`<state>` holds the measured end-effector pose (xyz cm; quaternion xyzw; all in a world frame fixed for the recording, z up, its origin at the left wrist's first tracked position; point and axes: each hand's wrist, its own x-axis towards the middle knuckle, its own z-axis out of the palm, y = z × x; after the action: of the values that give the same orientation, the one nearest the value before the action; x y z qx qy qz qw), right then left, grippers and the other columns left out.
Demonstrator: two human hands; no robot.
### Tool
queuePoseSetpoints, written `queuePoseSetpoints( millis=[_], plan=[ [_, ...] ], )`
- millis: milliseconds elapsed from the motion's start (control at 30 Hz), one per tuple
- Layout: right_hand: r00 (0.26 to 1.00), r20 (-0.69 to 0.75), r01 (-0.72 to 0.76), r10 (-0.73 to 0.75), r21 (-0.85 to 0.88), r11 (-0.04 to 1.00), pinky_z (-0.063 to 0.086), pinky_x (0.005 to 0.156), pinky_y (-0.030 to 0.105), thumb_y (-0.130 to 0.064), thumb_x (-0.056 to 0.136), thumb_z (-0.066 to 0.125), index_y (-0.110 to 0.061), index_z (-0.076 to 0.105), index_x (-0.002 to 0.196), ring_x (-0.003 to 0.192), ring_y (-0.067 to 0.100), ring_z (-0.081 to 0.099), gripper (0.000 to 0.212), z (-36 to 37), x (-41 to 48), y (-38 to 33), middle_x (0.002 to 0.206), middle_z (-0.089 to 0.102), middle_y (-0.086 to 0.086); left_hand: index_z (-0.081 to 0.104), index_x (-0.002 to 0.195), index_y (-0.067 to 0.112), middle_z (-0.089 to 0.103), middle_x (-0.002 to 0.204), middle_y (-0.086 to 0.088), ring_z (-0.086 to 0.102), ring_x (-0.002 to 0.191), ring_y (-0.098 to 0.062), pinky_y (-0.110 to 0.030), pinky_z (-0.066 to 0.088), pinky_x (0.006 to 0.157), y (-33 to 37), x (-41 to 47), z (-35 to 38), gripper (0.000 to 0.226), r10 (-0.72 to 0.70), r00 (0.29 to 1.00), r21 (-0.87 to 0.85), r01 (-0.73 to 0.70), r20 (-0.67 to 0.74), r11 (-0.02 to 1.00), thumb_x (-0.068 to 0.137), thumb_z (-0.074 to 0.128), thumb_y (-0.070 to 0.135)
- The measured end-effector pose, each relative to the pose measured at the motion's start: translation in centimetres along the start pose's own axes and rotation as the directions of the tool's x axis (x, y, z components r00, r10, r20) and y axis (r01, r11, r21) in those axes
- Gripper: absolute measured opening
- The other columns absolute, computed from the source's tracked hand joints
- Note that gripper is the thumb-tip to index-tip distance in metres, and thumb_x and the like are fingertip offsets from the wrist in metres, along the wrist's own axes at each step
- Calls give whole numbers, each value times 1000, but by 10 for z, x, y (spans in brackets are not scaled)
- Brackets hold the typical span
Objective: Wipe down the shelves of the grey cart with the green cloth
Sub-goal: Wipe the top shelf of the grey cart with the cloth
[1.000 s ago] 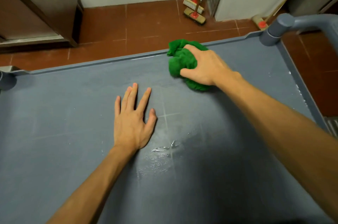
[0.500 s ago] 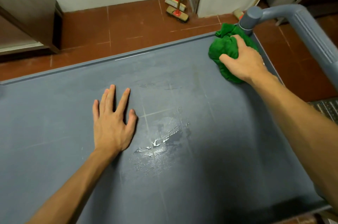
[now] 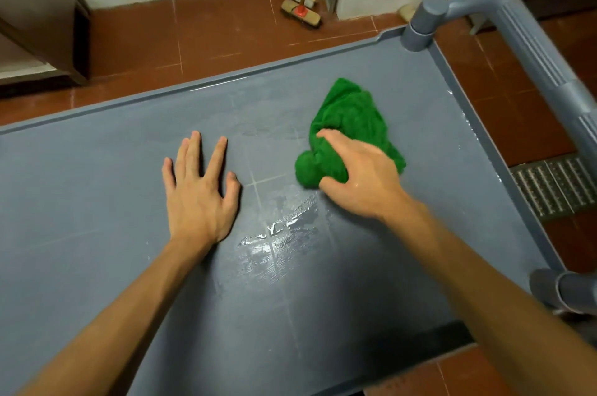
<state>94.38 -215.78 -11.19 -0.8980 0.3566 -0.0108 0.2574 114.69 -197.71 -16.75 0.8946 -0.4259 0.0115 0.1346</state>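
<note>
The grey cart's top shelf [image 3: 97, 234] fills most of the view, with a raised rim along its far and right edges. A crumpled green cloth [image 3: 349, 124] lies on the shelf right of centre. My right hand [image 3: 361, 179] grips the cloth's near end, fingers curled into the fabric. Flat on the shelf to the left, my left hand [image 3: 197, 195] rests with its fingers spread. A wet streak [image 3: 277, 231] glistens on the shelf between the two hands.
The cart's grey tubular handle [image 3: 517, 34] rises at the right end. Brooms [image 3: 300, 4] lean on the white wall beyond the cart. Red tiled floor [image 3: 135, 40] surrounds it, a dark cabinet [image 3: 42, 24] at far left, a metal floor grate [image 3: 555, 185] at right.
My right hand has dragged the green cloth from the far right corner by the handle post back toward the shelf's middle. The left hand stays flat in place.
</note>
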Motion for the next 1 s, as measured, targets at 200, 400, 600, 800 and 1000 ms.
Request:
queuePoseSetpoints(
  millis=[200, 400, 600, 800, 1000],
  plan=[
    [974, 112, 179, -199, 169, 969, 24, 121, 31, -27, 72, 68, -20, 45, 148, 144, 6, 34, 80, 60, -92, -71, 153, 45, -6, 38, 156, 27, 22, 166, -16, 18, 154, -32, -57, 12, 124, -1, 0, -1, 58, 1, 1000, -16, 0, 17, 1000, 100, 36, 42],
    [959, 164, 182, -231, 267, 946, 24, 120, 28, -23, 70, 70, -21, 47, 146, 142, 5, 37, 80, 84, -148, -112, 149, 50, -7, 40, 155, 25, 24, 165, -19, 19, 153, -34, -58, 12, 123, -1, -1, -2, 57, 7, 1000, -38, -6, 5, 999, 99, 41, 39],
    [940, 331, -166, -83, 657, 735, 54, 92, 30, -25, 68, 66, -42, 54, 136, 101, 12, 67, 70, 55, -165, -109, 113, 71, -4, 38, 156, 23, 22, 166, -19, 18, 154, -34, -56, 9, 124, -1, -1, -5, 57, 19, 1000, -59, -18, 23, 998, 100, 40, 39],
    [945, 164, -300, 282, 777, 554, 44, 100, 21, -30, 69, 59, -49, 49, 134, 118, 1, 56, 69, 21, -165, -61, 132, 60, -10, 35, 157, 23, 20, 167, -18, 14, 155, -33, -55, 6, 125, -2, -5, -6, 55, 32, 999, -68, -30, 34, 997, 104, 39, 38],
    [790, -439, -300, 428, 332, 894, 28, 113, 27, -28, 96, 51, -20, 54, 137, 135, 20, 43, 42, 27, -175, -18, 145, 50, 3, 35, 157, 22, 20, 166, -19, 14, 155, -33, -55, 5, 125, -2, -4, -6, 55, 45, 999, -61, -43, 25, 997, 105, 37, 39]
  ],
)
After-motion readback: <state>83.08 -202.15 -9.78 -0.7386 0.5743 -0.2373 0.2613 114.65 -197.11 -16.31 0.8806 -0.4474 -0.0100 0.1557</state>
